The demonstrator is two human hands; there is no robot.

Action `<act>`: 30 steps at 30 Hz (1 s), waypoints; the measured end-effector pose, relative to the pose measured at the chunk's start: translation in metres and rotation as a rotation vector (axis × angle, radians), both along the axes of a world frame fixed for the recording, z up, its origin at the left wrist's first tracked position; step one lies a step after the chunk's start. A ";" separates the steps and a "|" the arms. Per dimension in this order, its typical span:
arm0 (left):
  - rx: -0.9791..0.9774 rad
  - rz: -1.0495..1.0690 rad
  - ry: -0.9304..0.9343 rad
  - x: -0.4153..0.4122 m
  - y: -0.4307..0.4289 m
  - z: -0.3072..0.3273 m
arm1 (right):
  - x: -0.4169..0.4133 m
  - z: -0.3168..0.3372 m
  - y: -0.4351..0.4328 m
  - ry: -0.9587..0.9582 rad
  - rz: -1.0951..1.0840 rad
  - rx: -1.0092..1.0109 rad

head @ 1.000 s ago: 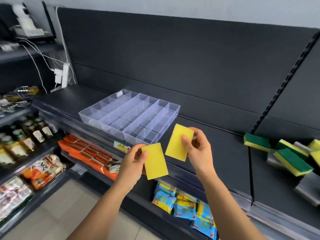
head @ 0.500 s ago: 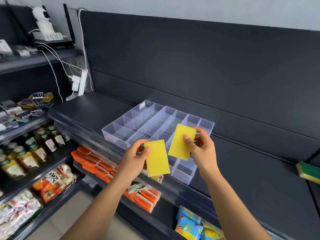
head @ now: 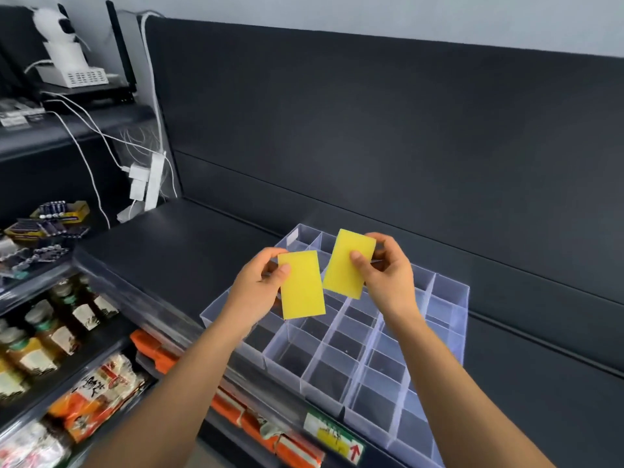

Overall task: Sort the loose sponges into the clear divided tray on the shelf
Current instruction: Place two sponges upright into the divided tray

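**Sponge in each hand above tray [head: 450, 300] on shelf [head: 169, 241]**

Dark back panel [head: 337, 113] rises behind the shelf, whose flat top carries the clear divided tray near its front edge. Two bare forearms reach in from below. The left hand [head: 256, 293] pinches the left sponge [head: 302, 287] near its upper left corner, thumb on the yellow face and fingers curled behind, holding it upright over the tray's left cells. The right hand [head: 390, 282] pinches the right sponge [head: 347, 265] at its right edge, thumb in front, tilted a little to the right over the tray's far cells. The sponges hang side by side, clear of the tray; whether their near edges touch cannot be told. On lower shelves to the left stand bottles [head: 60, 329] above orange packets [head: 98, 393]. A white power strip [head: 153, 184] with plugs hangs at the shelf's far left corner. A price label [head: 332, 434] sits on the front rail just below the tray.
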State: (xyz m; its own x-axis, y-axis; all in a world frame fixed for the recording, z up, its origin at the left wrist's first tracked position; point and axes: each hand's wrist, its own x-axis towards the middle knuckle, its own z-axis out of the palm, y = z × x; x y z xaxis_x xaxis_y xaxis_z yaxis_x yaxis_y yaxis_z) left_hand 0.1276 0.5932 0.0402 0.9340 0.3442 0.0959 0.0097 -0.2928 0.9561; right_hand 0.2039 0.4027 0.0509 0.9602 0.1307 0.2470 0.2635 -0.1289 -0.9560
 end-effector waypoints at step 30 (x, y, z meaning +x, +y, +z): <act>0.283 -0.310 -0.188 0.193 0.111 -0.007 | 0.123 -0.057 0.101 -0.077 -0.426 -0.688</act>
State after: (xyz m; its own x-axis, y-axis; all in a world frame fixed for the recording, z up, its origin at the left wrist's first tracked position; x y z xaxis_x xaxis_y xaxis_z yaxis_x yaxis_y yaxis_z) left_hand 0.3203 0.7044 0.0327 0.9461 -0.0131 0.3237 -0.2858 -0.5047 0.8147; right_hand 0.3273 0.5033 -0.0058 0.9453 -0.0958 0.3119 0.1207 -0.7853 -0.6072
